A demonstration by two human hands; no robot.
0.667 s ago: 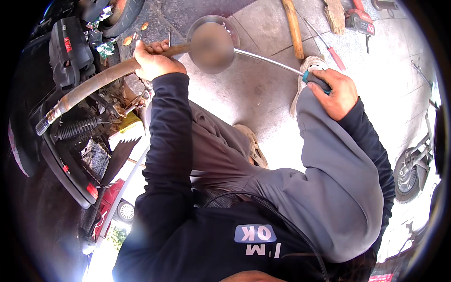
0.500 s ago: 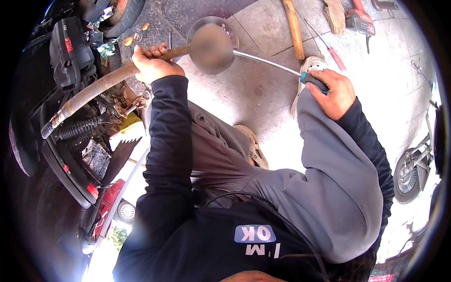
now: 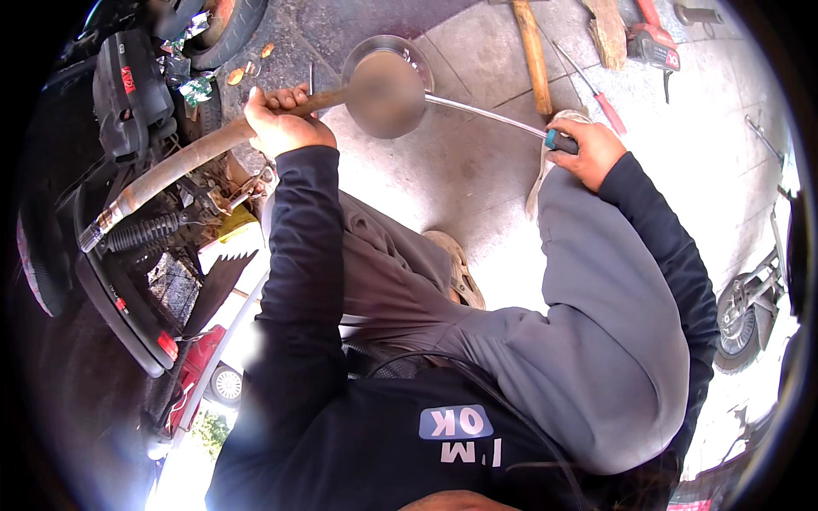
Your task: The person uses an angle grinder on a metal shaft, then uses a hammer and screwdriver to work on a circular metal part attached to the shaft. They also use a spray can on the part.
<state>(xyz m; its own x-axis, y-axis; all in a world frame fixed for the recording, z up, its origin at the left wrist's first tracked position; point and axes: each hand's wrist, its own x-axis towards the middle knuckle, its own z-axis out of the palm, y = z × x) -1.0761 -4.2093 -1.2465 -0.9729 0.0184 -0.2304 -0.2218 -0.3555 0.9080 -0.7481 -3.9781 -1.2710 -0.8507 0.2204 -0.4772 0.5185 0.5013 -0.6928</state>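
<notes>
A curved, brown, worn pipe [image 3: 175, 166] runs from the left across my lap side, its far end at a round brown part [image 3: 386, 95] that is blurred. My left hand [image 3: 290, 123] is closed around the pipe near that round part. In my right hand [image 3: 595, 152] is a screwdriver [image 3: 490, 113] with a teal and black handle, gripped above my right knee. Its long shiny shaft points left and meets the edge of the round part; the tip is hidden. Behind the round part shows a circular rim [image 3: 417, 58].
A wooden-handled tool [image 3: 532, 60], a red-handled screwdriver [image 3: 610, 113], a piece of wood [image 3: 607, 36] and a red power tool [image 3: 654, 44] lie beyond my right foot. Motorbike parts with a coil spring [image 3: 143, 233] and a toothed dark piece [image 3: 220, 288] crowd the left.
My right hand has shifted slightly left and up, its fingers now covering more of the screwdriver handle. The pipe and my left hand have moved only a few pixels.
</notes>
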